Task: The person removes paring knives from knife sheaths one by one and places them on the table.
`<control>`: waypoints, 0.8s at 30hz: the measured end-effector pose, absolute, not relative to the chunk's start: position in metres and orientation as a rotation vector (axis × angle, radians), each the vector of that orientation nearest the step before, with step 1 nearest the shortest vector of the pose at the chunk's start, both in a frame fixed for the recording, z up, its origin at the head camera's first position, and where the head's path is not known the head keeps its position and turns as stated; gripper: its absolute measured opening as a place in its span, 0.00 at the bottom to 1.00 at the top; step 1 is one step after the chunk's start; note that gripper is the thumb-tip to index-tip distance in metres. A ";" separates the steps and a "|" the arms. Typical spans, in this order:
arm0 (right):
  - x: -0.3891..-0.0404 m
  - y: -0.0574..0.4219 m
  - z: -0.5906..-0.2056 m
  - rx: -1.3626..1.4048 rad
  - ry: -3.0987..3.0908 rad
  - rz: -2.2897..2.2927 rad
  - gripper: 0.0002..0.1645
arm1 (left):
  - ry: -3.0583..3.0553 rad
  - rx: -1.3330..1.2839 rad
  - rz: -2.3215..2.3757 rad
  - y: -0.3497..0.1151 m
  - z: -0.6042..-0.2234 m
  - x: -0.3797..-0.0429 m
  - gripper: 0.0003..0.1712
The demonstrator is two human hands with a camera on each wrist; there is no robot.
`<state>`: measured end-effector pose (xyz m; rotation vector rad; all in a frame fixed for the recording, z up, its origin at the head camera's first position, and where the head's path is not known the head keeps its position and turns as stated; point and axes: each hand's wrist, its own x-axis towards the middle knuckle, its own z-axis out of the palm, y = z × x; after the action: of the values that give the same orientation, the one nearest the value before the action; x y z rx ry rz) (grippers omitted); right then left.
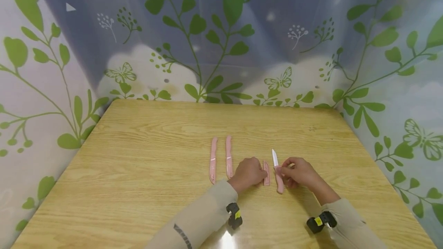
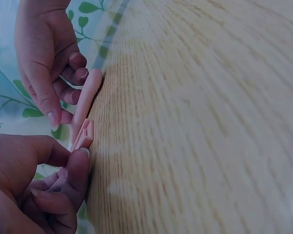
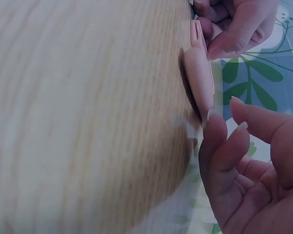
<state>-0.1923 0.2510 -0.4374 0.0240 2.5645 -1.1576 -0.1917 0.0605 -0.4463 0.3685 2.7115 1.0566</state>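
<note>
My left hand [image 1: 250,171] pinches a pink knife sheath [image 1: 266,173] between thumb and finger, its slotted end showing in the left wrist view. Just right of it lies an unsheathed paring knife [image 1: 279,180], its silver blade pointing away from me and its pink handle toward me. My right hand [image 1: 300,172] is at the right side of this knife. In the right wrist view its thumb and fingers stand apart, with one fingertip right at the handle [image 3: 199,78]. Two pink knives in their sheaths, one farther left [image 1: 212,160] and one nearer [image 1: 228,156], lie side by side left of my left hand.
Everything lies on a wood-grain table [image 1: 138,187]. Behind it and at both sides hangs a curtain [image 1: 221,30] with green leaves and butterflies. The left forearm and hand overlap the lower end of the nearer sheathed knife.
</note>
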 end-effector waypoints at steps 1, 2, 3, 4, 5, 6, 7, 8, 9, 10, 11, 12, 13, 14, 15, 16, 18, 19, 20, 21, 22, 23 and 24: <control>-0.192 0.251 -0.437 0.035 2.565 -1.161 0.19 | 2.709 0.368 1.059 0.060 -0.447 -0.192 0.28; -0.192 0.251 -0.437 0.023 2.567 -1.156 0.20 | 2.706 0.365 1.062 0.060 -0.447 -0.192 0.28; -0.192 0.251 -0.437 0.031 2.565 -1.161 0.19 | 2.706 0.366 1.069 0.060 -0.447 -0.192 0.28; -0.192 0.251 -0.437 0.016 2.568 -1.157 0.20 | 2.707 0.367 1.075 0.060 -0.448 -0.192 0.29; -0.192 0.251 -0.437 0.018 2.570 -1.161 0.20 | 2.704 0.367 1.075 0.060 -0.448 -0.192 0.29; -0.193 0.251 -0.437 0.020 2.575 -1.162 0.20 | 2.703 0.367 1.079 0.059 -0.448 -0.192 0.30; -0.193 0.252 -0.437 0.020 2.579 -1.165 0.20 | 2.701 0.366 1.087 0.059 -0.449 -0.193 0.31; -0.194 0.252 -0.438 0.013 2.582 -1.165 0.21 | 2.696 0.367 1.097 0.059 -0.449 -0.193 0.32; -0.194 0.252 -0.438 0.020 2.583 -1.173 0.21 | 2.693 0.374 1.105 0.058 -0.449 -0.193 0.33; -0.195 0.253 -0.438 0.018 2.586 -1.177 0.21 | 2.690 0.373 1.114 0.058 -0.449 -0.193 0.33; -0.195 0.253 -0.438 0.029 2.586 -1.188 0.21 | 2.686 0.374 1.126 0.057 -0.449 -0.193 0.34; -0.196 0.253 -0.438 0.028 2.587 -1.193 0.20 | 2.685 0.378 1.141 0.056 -0.449 -0.193 0.34; -0.197 0.253 -0.437 0.031 2.584 -1.205 0.20 | 2.686 0.381 1.156 0.055 -0.450 -0.194 0.34; -0.197 0.252 -0.437 0.029 2.585 -1.215 0.20 | 2.686 0.380 1.167 0.054 -0.449 -0.194 0.33; -0.198 0.252 -0.437 0.034 2.588 -1.226 0.20 | 2.690 0.378 1.178 0.053 -0.449 -0.195 0.33; -0.198 0.251 -0.436 0.032 2.594 -1.232 0.20 | 2.691 0.368 1.192 0.052 -0.449 -0.196 0.33; -0.199 0.250 -0.435 0.025 2.612 -1.242 0.19 | 2.697 0.348 1.206 0.049 -0.447 -0.198 0.32; -0.200 0.249 -0.434 0.024 2.619 -1.249 0.20 | 2.697 0.336 1.210 0.048 -0.446 -0.199 0.32; -0.200 0.247 -0.434 0.016 2.628 -1.251 0.20 | 2.695 0.323 1.220 0.046 -0.445 -0.200 0.31; -0.201 0.246 -0.433 0.009 2.633 -1.256 0.20 | 2.691 0.311 1.230 0.045 -0.444 -0.201 0.31; -0.201 0.244 -0.432 0.001 2.635 -1.261 0.20 | 2.689 0.299 1.237 0.043 -0.443 -0.202 0.31; -0.202 0.242 -0.431 -0.006 2.636 -1.264 0.20 | 2.683 0.288 1.245 0.041 -0.442 -0.203 0.31; -0.203 0.240 -0.431 -0.014 2.636 -1.266 0.19 | 2.679 0.285 1.256 0.039 -0.442 -0.204 0.31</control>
<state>-0.2027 0.2398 -0.4305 -0.0139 2.6363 -1.2660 -0.2039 0.0388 -0.4418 0.2854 2.6790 1.2556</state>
